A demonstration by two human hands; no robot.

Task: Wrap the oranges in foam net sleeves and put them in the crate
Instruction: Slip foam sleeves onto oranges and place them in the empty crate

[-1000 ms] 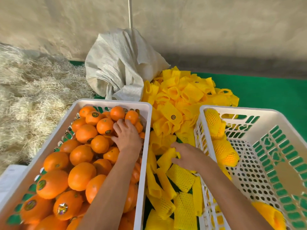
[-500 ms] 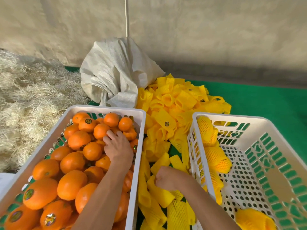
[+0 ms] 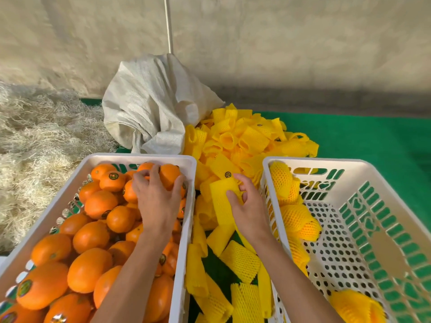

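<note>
— Gripping what, the left hand (image 3: 155, 201)?
— A glossy orange (image 3: 169, 175), crate's (image 3: 137, 157) one o'clock corner.
— The right hand (image 3: 247, 209)?
— Pinching a yellow mesh foam sleeve (image 3: 221, 197) between both crates.

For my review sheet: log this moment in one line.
left hand: grips orange in left crate | right hand: pinches foam sleeve | right crate: wrapped oranges inside

Crate of oranges (image 3: 93, 241) sits left, wrapped-fruit crate (image 3: 373, 241) right, loose foam sleeves (image 3: 242, 145) piled between and behind, sack (image 3: 149, 108) probably against the wall.
</note>
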